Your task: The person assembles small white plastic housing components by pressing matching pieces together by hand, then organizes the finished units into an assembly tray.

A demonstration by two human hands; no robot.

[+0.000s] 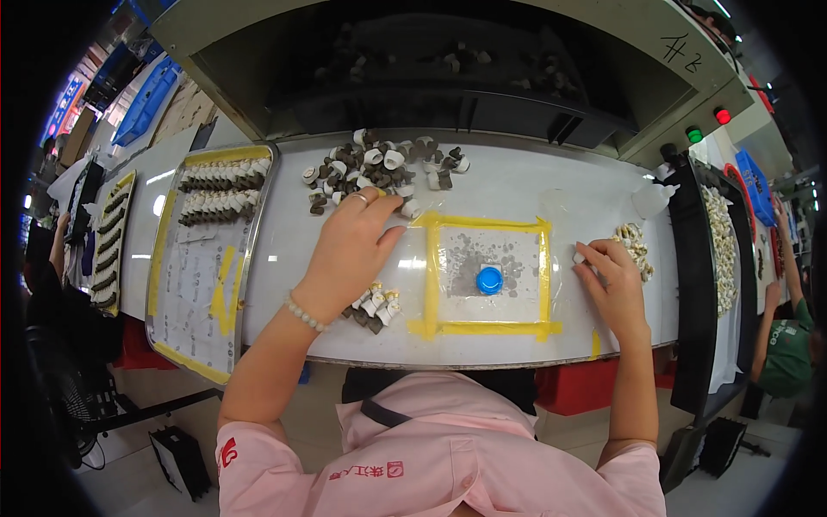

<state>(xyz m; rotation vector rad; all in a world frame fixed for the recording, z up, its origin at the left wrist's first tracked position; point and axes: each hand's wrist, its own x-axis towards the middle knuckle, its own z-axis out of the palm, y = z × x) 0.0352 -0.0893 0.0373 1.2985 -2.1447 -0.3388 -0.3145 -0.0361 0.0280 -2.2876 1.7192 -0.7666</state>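
My left hand (355, 239) reaches to the near edge of a loose pile of small white-and-dark parts (345, 168). Its thumb stands apart from the curled index finger, and a white cap-shaped part (411, 208) lies by the fingertips. Between the thumb and fingers of my right hand (610, 274) is a small white piece (579, 258), pinched above the table. Beside that hand lies a heap of small white-and-gold parts (633, 248). A round blue cap (489, 280) stands inside a yellow tape square (551, 293), on a wet-spotted patch.
On the left, a metal tray (250, 250) carries rows of white-and-dark parts. More joined parts (376, 308) lie near my left forearm. A white squeeze bottle (653, 200) and a black bin (689, 345) are at right. A machine housing (603, 52) overhangs the back; people work at both sides.
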